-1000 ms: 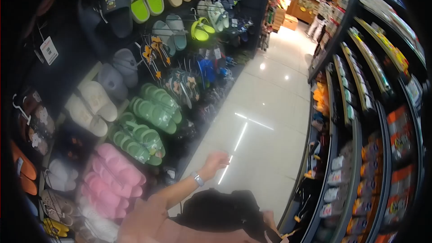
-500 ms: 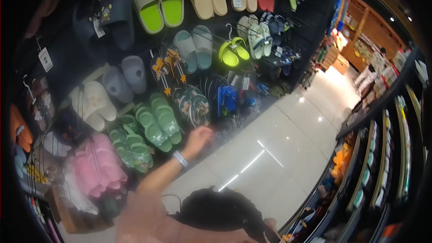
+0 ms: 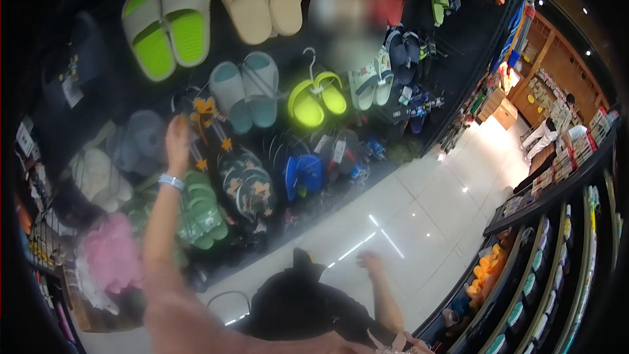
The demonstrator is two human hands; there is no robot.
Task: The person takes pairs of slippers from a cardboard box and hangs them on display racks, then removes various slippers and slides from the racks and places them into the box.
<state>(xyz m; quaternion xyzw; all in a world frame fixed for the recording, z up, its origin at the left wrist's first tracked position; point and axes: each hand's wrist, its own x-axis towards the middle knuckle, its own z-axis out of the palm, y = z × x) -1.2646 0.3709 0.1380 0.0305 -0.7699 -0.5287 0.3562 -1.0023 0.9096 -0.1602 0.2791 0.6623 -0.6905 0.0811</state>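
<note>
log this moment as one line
left hand: raised beside orange-flowered flip-flops, contact unclear | right hand: over tiled floor, grip unclear | nearby: lime clogs, green sandals

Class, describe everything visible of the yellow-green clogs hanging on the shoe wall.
The yellow-green clogs hang side by side from a pale hooked hanger, rounded toes downward. They look like smooth moulded plastic or rubber, with closed fronts and a strap each. They hang right of the grey-blue slides; the hanger joins them.
</note>
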